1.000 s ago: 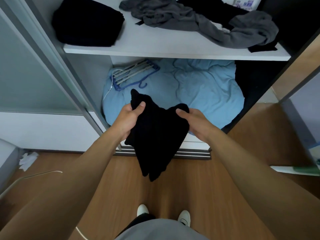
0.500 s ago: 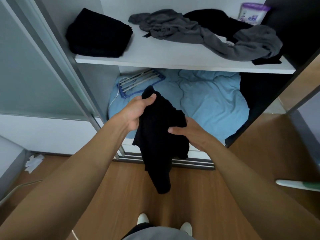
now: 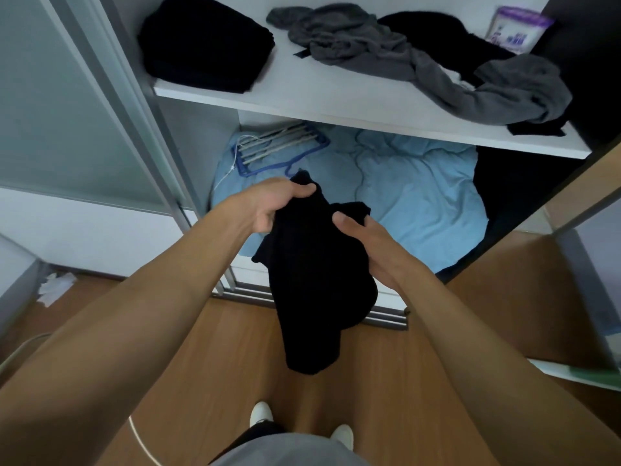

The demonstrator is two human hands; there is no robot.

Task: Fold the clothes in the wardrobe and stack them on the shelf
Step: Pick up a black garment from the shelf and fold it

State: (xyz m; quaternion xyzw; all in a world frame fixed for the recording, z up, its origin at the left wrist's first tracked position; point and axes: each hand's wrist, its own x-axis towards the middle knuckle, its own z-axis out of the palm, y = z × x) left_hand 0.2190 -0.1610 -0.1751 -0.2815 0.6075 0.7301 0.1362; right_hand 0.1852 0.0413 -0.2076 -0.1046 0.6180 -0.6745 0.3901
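From the head camera, looking down past both forearms, the person stands at the open wardrobe. They hold a black garment [image 3: 312, 280] in the air in front of the lower compartment, clear of the wooden floor [image 3: 453, 331]. The left hand [image 3: 279, 205] grips its upper corner, with the fingers curled over the top of the cloth. The right hand [image 3: 366, 243] pinches the other upper edge, thumb on the near face and fingers tucked behind. The rest of the piece hangs between the hands in a bunched, uneven drop.

Above, on the white shelf [image 3: 336, 95], a folded black pile [image 3: 205, 45] sits at the left end. A crumpled grey garment [image 3: 437, 65] sprawls across the middle and right, lying partly over another dark piece [image 3: 447, 35]. A small purple-topped container [image 3: 517, 28] stands at the back right. Below the shelf lies a pale blue duvet [image 3: 420, 196] with a blue hanger rack [image 3: 279, 149] resting on it.

To my eye the fold is only half made, because the cloth is gathered rather than squared. I would draw the hands apart until the top edge goes taut and let the weight pull the creases out. Then bring corner to corner so the edges meet. Gripped this loosely, an uneven half would likely slump once set down. The neat place for it seems to be on top of the folded pile at the left, so the finished shape should match that footprint.
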